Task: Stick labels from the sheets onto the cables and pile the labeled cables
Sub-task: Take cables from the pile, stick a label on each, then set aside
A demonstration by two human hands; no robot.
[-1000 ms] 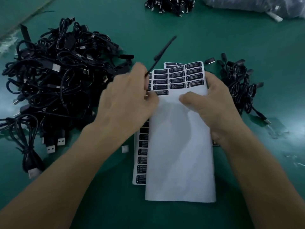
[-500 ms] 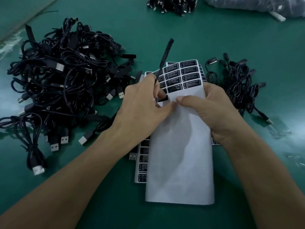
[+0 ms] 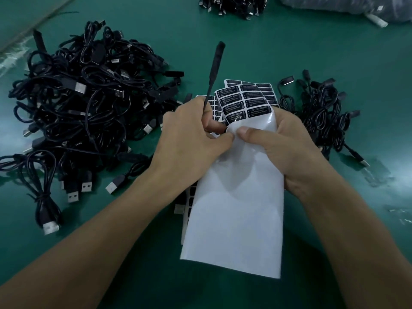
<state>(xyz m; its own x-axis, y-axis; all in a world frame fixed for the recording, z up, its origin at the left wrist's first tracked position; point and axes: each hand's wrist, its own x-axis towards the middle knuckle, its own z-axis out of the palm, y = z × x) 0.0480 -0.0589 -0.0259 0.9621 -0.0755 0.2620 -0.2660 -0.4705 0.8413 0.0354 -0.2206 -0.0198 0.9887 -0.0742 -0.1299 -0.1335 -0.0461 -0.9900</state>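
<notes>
One label [image 3: 235,116] about to peel

Curled round the cable [image 3: 214,72], the fingers [image 3: 214,127] of the left hand [image 3: 189,141] hold its stiff black end nearly upright, where a second ago it slanted away. The left thumb has come across to meet the right thumb. The right hand [image 3: 283,150] pinches the label sheet [image 3: 240,208], thumb on the face and fingers behind. It has lifted and bowed the sheet's far end off the bench [image 3: 334,52], where it lay flat before. That bend seems meant to raise a label's edge, so the peel looks imminent but not yet done. The sheet is glossy white backing, mostly stripped, with a few rows of black labels printed in white left at its far end. A big heap [image 3: 84,103] of cables lies to the left, and a smaller pile [image 3: 321,112] just right of the sheet.
</notes>
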